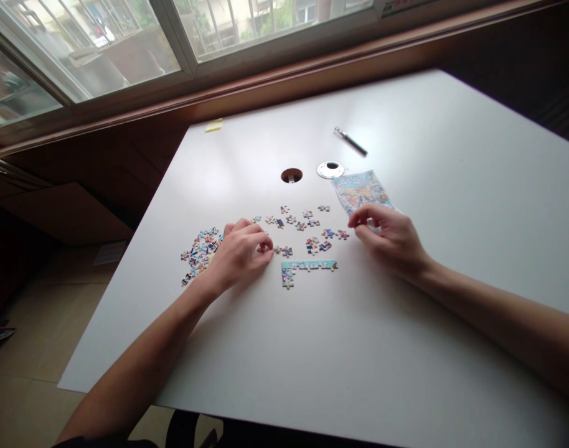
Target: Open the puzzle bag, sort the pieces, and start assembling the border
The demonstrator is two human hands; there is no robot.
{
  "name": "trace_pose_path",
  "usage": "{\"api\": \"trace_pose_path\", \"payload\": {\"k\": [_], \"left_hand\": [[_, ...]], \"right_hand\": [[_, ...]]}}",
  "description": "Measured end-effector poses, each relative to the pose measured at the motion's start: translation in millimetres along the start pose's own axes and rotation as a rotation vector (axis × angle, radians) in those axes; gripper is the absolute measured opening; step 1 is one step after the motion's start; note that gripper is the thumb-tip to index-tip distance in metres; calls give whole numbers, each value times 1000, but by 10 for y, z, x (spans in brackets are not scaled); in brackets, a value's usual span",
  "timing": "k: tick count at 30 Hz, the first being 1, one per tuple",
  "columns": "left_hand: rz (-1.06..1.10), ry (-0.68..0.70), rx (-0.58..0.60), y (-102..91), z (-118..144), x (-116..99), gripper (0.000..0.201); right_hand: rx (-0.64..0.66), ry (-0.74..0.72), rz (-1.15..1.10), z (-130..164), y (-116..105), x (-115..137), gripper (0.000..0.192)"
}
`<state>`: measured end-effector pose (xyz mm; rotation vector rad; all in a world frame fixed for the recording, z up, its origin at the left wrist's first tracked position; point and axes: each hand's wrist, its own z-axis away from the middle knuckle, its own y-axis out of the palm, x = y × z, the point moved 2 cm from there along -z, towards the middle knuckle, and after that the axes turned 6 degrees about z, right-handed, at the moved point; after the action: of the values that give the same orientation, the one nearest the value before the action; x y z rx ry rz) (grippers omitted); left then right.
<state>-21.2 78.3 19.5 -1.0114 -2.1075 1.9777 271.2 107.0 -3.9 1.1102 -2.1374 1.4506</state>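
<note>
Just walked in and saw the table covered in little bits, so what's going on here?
A person sits at a white table working on a small jigsaw. The left hand rests its fingertips on a loose piece beside a pile of pieces. The right hand pinches something small near the picture sheet. A joined edge strip lies between the hands, with scattered pieces beyond it. A pen lies farther back.

Pen [350,141], perhaps sticky note [214,125]

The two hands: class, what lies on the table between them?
In the head view, loose puzzle pieces lie between the left hand and right hand, with a joined L-shaped strip just nearer the person.
</note>
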Motion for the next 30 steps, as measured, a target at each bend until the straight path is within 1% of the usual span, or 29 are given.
{"api": "trace_pose_path", "payload": {"k": [3, 7, 9, 13, 15, 18, 23, 26, 30], "left_hand": [[27, 2, 42, -69, 21, -34, 6], [41, 43, 73, -167, 158, -77, 7], [25, 59, 42, -168, 231, -73, 3], [-49, 49, -74, -84, 298, -33, 11], [-72, 75, -85, -33, 296, -30, 9], [-68, 123, -71, 11, 281, -49, 9], [-40, 102, -100, 28, 269, -48, 8], [-45, 130, -126, 28, 298, -58, 7], [-19, 202, -175, 31, 387, -137, 5]], "right_hand": [[15, -1, -2, -2, -4, 6, 13], [28, -21, -19, -4, -7, 15, 12], [35, -31, -21, -5, -6, 17, 12], [53, -27, -17, -1, 0, 8, 13], [56, -25, -16, 1, 0, 6, 13], [50, -38, -10, 0, -5, 12, 13], [43, -65, 1, -5, -5, 25, 14], [33, -125, 15, -3, 1, 40, 15], [1, -251, 74, 20, 14, 68, 15]]}}
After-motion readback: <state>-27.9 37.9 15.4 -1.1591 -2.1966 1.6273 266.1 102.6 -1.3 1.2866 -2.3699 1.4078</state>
